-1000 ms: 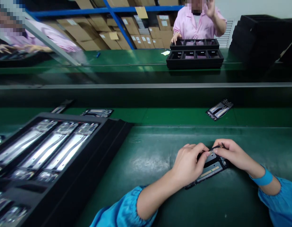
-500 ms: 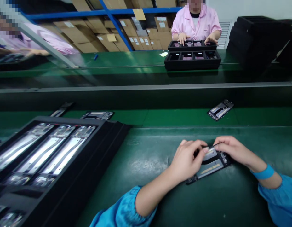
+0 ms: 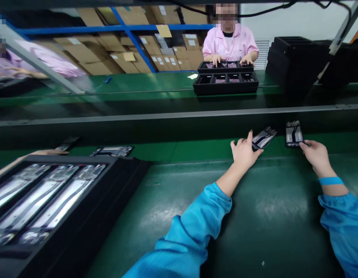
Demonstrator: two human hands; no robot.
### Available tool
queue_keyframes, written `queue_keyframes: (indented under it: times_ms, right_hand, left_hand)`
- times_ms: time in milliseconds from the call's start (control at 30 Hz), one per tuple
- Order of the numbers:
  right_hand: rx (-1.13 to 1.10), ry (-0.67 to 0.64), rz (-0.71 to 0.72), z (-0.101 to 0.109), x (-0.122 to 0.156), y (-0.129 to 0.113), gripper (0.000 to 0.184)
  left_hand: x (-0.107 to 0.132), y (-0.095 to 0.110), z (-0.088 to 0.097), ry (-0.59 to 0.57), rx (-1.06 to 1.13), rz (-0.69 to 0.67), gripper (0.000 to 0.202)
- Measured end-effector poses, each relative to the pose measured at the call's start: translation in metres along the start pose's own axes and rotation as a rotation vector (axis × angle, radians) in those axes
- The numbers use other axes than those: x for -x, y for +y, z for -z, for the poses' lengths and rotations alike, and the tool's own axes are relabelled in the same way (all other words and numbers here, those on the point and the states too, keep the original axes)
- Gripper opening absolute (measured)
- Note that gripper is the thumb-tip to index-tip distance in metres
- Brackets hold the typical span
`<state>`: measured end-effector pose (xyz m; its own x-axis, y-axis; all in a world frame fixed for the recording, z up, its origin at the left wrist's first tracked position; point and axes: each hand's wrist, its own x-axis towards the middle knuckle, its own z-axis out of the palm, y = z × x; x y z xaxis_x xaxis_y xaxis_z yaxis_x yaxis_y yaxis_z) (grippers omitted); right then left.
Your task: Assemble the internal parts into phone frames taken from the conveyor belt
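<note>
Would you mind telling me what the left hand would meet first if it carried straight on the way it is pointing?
The slanted phone frame on the green belt: the left hand points up and right at it, fingertips seemingly at its near end, though contact is hard to judge.

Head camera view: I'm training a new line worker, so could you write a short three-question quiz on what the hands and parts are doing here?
1. True or false: the left hand and the right hand reach for the same board.
2. Where does the black tray of silvery parts sit? A) left of both hands B) right of both hands C) between them
3. What colour top does the person across the line wear?

Key
1. False: the left hand's fingers touch the left board, and the right hand's fingertips are at the right board.
2. A
3. Pink
</note>
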<state>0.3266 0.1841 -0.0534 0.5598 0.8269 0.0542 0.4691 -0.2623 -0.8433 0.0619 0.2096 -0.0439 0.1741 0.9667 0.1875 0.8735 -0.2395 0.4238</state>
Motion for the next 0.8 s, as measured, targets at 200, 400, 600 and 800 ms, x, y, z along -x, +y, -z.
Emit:
queue_keyframes:
  times_ms: [200, 400, 600, 800]
  right_hand:
    - [0.239, 0.057, 0.133, -0.006, 0.014, -0.013, 0.030]
    - [0.250, -0.534, 0.337, -0.048, 0.095, -0.055, 0.049]
    - [0.049, -0.966, 0.425, -0.066, 0.147, -0.072, 0.034]
    - [-0.021, -0.781, 0.396, -0.044, 0.120, -0.056, 0.041]
  left_hand:
    - [0.028, -0.025, 0.061, 0.034, -0.165, -0.048, 0.099]
    - [0.168, -0.059, 0.096, -0.011, -0.284, -0.080, 0.093]
    - [0.208, -0.043, 0.093, -0.277, 0.095, -0.516, 0.046]
    - [0.156, -0.067, 0.083, -0.221, 0.002, -0.448, 0.056]
